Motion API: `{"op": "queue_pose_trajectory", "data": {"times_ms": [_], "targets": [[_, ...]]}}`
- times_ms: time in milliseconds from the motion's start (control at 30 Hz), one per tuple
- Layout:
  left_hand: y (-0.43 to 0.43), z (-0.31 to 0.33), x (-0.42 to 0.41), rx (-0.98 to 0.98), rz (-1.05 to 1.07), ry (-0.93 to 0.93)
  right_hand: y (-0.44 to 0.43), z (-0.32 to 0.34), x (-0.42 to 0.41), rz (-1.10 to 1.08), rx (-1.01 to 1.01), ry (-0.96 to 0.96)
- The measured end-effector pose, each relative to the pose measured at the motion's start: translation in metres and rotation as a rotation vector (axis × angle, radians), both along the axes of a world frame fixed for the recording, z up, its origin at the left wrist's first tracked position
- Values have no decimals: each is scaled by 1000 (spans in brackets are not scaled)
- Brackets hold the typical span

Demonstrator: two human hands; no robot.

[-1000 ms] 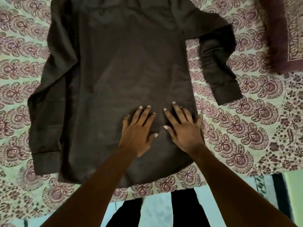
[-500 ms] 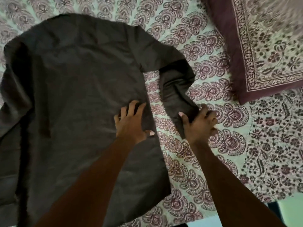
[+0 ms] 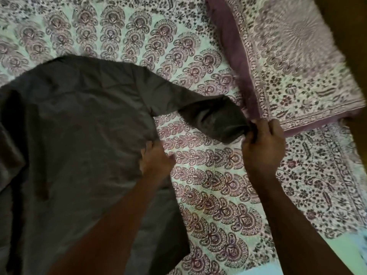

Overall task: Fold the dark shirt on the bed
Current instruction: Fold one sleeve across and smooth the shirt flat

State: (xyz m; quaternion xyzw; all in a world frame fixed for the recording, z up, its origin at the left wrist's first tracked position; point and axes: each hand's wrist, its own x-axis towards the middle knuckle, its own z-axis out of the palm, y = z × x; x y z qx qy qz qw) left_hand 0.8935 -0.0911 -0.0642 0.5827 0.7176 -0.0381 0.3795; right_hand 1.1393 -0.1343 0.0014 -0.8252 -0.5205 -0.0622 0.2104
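Observation:
The dark shirt [image 3: 79, 135] lies flat on the patterned bed sheet [image 3: 208, 185], filling the left half of the view. Its right sleeve [image 3: 214, 120] stretches out to the right, lifted a little off the sheet. My right hand [image 3: 262, 149] grips the end of that sleeve with curled fingers. My left hand [image 3: 156, 161] rests on the shirt's right side edge, below the armpit, and its fingers curl over the hem there. The shirt's left side runs out of view.
A pillow [image 3: 288, 62] in matching print with a maroon border lies at the upper right, just beyond the sleeve end. The bed's near edge [image 3: 347, 245] shows at the lower right. A dark wooden surface [image 3: 351, 36] stands at the far right.
My right hand has pulled the sleeve end out to the right and straightened the sleeve. My left hand has stayed at the shirt's side edge. The view has swung right.

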Motion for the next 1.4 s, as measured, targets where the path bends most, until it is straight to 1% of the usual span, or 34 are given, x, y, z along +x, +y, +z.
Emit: {"op": "queue_pose_trajectory", "data": {"times_ms": [33, 67, 133, 167, 200, 233, 300, 367, 433, 467, 500, 567, 600, 633, 667, 733, 767, 833, 867, 933, 1000, 1033, 1100, 1167, 1267, 1333, 1400], "targets": [[8, 7, 13, -30, 193, -220, 2, 9, 1, 36, 11, -50], [16, 16, 26, -138, 377, -446, 3, 16, -2, 96, 20, -87], [27, 35, 51, -491, 628, -899, 2, 26, -11, 261, 28, -129], [32, 42, 62, -622, 708, -1081, -1, 28, -15, 351, 25, -139], [35, 48, 71, -696, 755, -1211, -6, 28, -20, 450, 11, -139], [36, 52, 78, -727, 777, -1301, -11, 26, -23, 559, -25, -138], [40, 60, 92, -712, 812, -1424, -23, 17, -23, 718, -140, -118], [47, 67, 104, -664, 852, -1514, -33, 5, -14, 736, -219, 2], [51, 67, 114, -618, 873, -1554, -39, 0, -4, 627, -209, 225], [52, 64, 119, -596, 887, -1552, -41, -3, 2, 527, -169, 352], [52, 63, 124, -573, 922, -1554, -40, -3, 6, 391, -107, 471], [50, 61, 130, -557, 1010, -1575, -36, -4, 11, 37, 6, 736], [50, 61, 134, -551, 1045, -1602, -30, -5, 13, -136, 22, 921], [49, 62, 137, -539, 1081, -1629, -23, -8, 16, -270, -9, 1126], [48, 64, 140, -517, 1115, -1661, -16, -13, 19, -354, -74, 1303], [47, 63, 145, -458, 1174, -1706, -6, -22, 20, -389, -195, 1597], [47, 64, 150, -436, 1194, -1716, -2, -27, 20, -391, -210, 1773], [47, 66, 161, -413, 1211, -1758, 7, -34, 20, -432, -164, 2104], [48, 66, 164, -410, 1208, -1774, 12, -36, 19, -448, -113, 2192], [50, 66, 175, -428, 1217, -1806, 19, -41, 27, -478, 17, 2270], [52, 64, 183, -460, 1237, -1830, 25, -40, 41, -411, 124, 2253], [53, 63, 186, -486, 1246, -1837, 29, -37, 51, -355, 153, 2181], [56, 65, 189, -547, 1221, -1837, 36, -24, 79, -306, 172, 1983], [58, 68, 196, -561, 1201, -1780, 46, -3, 113, -298, 219, 1744], [59, 65, 212, -571, 1180, -1629, 62, 22, 157, -106, 249, 1312], [58, 58, 220, -584, 1191, -1479, 73, 34, 176, 2, 231, 1141], [58, 50, 226, -585, 1203, -1345, 82, 47, 192, 88, 243, 1041]]}}
